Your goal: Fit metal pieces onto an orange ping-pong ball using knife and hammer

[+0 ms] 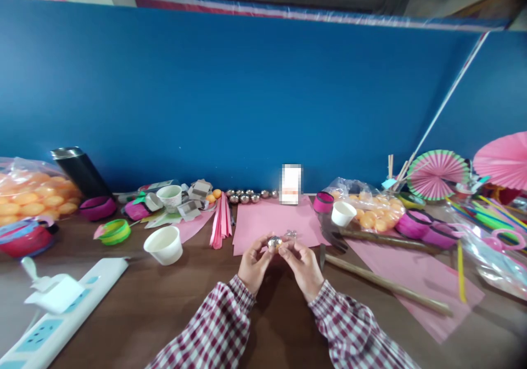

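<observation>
Both my hands meet over the brown table, sleeves in red-and-white check. My left hand (254,266) and my right hand (301,266) pinch a small shiny silver ball (274,242) between their fingertips. It hovers just above the near edge of a pink paper sheet (263,221). A second small silver piece (291,233) lies on that sheet just beyond my right fingers. A row of several silver balls (247,196) lines the foot of the blue wall.
A white paper cup (164,245) and white power strip (61,308) lie at left; a bag of orange balls (28,190) and a black flask (80,171) far left. Folded pink strips (221,222), a hammer (382,284), another cup (342,213), pink paper fans (436,174) at right.
</observation>
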Available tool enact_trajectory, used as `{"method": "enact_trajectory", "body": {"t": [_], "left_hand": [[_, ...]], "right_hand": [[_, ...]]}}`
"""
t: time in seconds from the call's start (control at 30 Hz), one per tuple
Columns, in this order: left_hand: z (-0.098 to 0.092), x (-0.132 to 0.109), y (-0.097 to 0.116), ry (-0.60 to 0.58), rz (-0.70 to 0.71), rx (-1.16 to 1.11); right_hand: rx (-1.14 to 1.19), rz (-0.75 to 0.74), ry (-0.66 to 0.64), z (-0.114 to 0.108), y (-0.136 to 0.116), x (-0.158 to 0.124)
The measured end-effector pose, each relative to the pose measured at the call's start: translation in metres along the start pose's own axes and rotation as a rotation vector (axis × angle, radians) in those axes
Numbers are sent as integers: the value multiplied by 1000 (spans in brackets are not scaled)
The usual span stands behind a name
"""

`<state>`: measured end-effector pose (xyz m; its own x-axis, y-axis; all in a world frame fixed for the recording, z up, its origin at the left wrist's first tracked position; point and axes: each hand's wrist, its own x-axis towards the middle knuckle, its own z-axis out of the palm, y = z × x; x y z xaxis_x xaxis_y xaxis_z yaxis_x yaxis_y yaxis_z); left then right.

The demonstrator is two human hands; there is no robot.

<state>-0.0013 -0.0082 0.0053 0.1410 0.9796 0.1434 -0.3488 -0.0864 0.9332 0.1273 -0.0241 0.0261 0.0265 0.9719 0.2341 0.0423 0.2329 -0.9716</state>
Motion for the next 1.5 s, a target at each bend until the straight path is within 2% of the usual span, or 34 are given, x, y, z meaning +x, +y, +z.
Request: {"method": "enact_trajectory", "body": {"t": [0.4, 0.73, 1.03, 1.27, 1.5], "left_hand": [[-2, 1, -1, -10, 62, 96], [-2, 0, -1, -2, 61, 126], [2, -1, 4, 6, 121, 223], [1, -1, 1, 8, 78, 242], [0, -2, 2, 32, 132, 374]], "right_hand": [[-63, -8, 3, 0, -6, -1], [-54, -6, -27, -1, -8, -2], [133, 120, -48, -1, 7, -2], [255, 127, 11, 1, 11, -4], [332, 122, -62, 2, 13, -2]]}}
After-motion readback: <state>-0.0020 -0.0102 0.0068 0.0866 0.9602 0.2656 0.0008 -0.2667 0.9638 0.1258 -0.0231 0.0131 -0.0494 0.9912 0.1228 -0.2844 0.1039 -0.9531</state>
